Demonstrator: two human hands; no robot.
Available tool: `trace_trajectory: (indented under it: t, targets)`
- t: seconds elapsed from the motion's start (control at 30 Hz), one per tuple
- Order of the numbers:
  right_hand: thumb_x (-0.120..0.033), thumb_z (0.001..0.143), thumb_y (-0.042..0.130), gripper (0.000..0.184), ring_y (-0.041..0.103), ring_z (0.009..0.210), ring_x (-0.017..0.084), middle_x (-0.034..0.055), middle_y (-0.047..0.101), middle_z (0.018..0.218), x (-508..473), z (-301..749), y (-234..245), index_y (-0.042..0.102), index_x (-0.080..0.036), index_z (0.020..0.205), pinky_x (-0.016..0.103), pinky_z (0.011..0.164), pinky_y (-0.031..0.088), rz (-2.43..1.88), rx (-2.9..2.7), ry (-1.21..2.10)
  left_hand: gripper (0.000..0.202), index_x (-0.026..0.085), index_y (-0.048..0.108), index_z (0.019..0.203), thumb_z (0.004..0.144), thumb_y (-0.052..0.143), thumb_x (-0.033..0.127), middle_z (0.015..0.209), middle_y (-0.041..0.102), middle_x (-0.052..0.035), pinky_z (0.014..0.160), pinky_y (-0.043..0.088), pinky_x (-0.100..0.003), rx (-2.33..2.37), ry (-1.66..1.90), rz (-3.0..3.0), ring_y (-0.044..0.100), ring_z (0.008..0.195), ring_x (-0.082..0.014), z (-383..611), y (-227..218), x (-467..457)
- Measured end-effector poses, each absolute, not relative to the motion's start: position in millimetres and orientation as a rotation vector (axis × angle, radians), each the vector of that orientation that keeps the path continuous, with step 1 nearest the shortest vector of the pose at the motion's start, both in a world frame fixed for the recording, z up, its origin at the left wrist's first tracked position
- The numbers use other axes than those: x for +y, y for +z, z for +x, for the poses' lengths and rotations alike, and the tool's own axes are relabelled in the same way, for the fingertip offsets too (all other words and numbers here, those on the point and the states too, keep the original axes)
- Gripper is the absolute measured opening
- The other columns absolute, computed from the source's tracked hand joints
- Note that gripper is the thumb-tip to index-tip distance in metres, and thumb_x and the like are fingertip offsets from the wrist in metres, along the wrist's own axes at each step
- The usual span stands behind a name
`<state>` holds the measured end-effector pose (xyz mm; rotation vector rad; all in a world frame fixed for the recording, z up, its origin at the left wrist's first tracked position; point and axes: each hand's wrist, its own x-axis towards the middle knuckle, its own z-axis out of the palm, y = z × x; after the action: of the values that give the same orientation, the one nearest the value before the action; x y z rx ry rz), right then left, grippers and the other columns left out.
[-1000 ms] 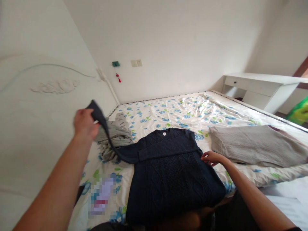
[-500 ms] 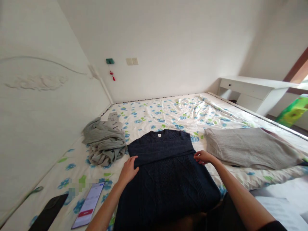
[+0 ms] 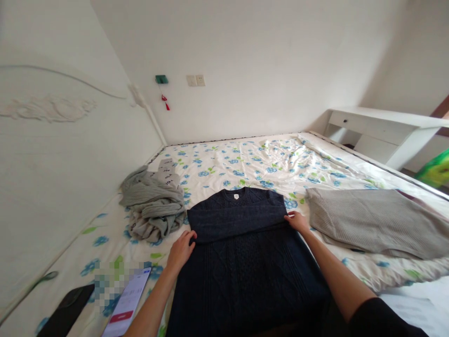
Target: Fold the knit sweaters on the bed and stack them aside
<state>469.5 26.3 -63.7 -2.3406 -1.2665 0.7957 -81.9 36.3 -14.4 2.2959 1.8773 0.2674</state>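
A dark navy cable-knit sweater [image 3: 242,267] lies front up on the bed, its collar away from me and its sleeves folded across the chest. The lower hem runs into shadow near my body. My left hand [image 3: 181,250] is at the left side of the sweater, fingers curled and closed on the edge by the folded sleeve. On the opposite side, my right hand [image 3: 297,221] pinches the sweater's edge at the end of the sleeve fold.
A crumpled grey garment heap [image 3: 154,206] lies left of the sweater; a folded grey ribbed garment [image 3: 375,222] lies right. Nearer me on the left are a lit phone [image 3: 128,304] and a black case-like object [image 3: 66,311]. A white desk [image 3: 379,128] stands beyond the bed.
My left hand has shifted slightly left to the sweater's edge. My right hand has moved up a little along its side. The view has tilted and turned slightly.
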Motion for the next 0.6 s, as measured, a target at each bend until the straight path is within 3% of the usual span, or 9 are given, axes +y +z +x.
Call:
trace_trajectory:
  t: [0.17,0.4,0.6]
  targets:
    - [-0.032,0.094,0.064,0.04,0.077,0.106,0.022,0.0093,0.081,0.117,36,468,-64,0.072,-0.018,0.131,0.028,0.09,0.056,-2.299,-1.239,0.755,0.008,0.026,0.063,0.09,0.084,0.06,0.021,0.098,0.074,-0.0023,0.083,0.048,-0.03,2.003,0.285,2.163,0.071,0.096,-0.0239,-99,-3,52]
    - [-0.029,0.092,0.067,0.036,0.077,0.1,0.021,0.0083,0.082,0.112,35,469,-70,0.075,-0.017,0.125,0.027,0.088,0.055,-2.287,-1.264,0.802,0.01,0.025,0.063,0.08,0.074,0.063,0.017,0.093,0.076,-0.0045,0.074,0.044,-0.031,2.055,0.012,2.013,0.072,0.094,-0.028,-107,-6,52]
    - [-0.037,0.095,0.07,0.033,0.076,0.11,0.024,0.008,0.081,0.114,29,477,-81,0.076,-0.019,0.121,0.029,0.093,0.054,-2.312,-1.305,0.805,0.016,0.024,0.07,0.086,0.071,0.067,0.021,0.091,0.08,-0.0023,0.081,0.051,-0.029,1.936,0.158,1.818,0.076,0.095,-0.0256,-106,-10,60]
